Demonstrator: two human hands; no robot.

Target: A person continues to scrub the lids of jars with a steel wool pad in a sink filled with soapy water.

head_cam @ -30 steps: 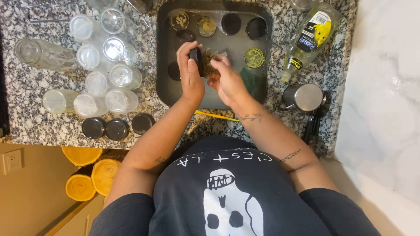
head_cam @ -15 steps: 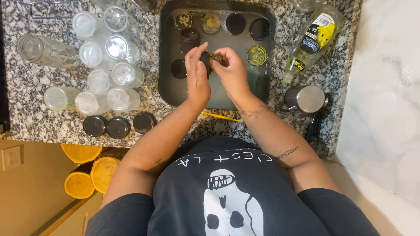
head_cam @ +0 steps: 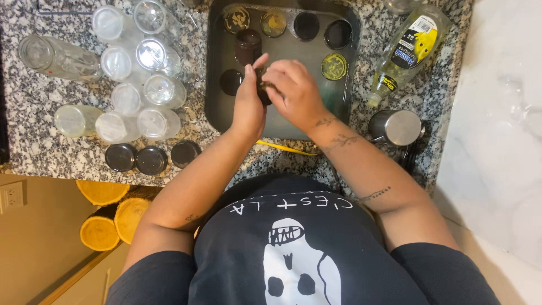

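- Head view: both hands meet over the sink basin [head_cam: 217, 85], closed together on one small dark lid [head_cam: 262, 85]. The left hand [head_cam: 250, 101] cups it from its side with fingers curled; the right hand [head_cam: 293, 90] wraps over the top, so most of the lid is hidden and I cannot tell whether a cloth or sponge sits between the fingers.
- Just beyond the grip, in the basin, lie more lids [head_cam: 307, 25] in a row along the far wall, some dark, some with yellowish insides, plus a dark jar [head_cam: 248, 46] and another yellow-green lid [head_cam: 333, 66] off to the right-hand side.
- Well to the left of the grip, on the speckled granite counter [head_cam: 51, 147], stands a cluster of clear glass jars [head_cam: 141, 85], mostly mouth-down; three black lids [head_cam: 151, 158] lie in a row nearer the person.
- To the right of the grip, a dish soap bottle [head_cam: 406, 48] lies tilted, and a steel cup [head_cam: 395, 127] sits nearer.
- As I judge it, the jars and three lids look done and set aside, while the lid in hand and those in the basin remain.
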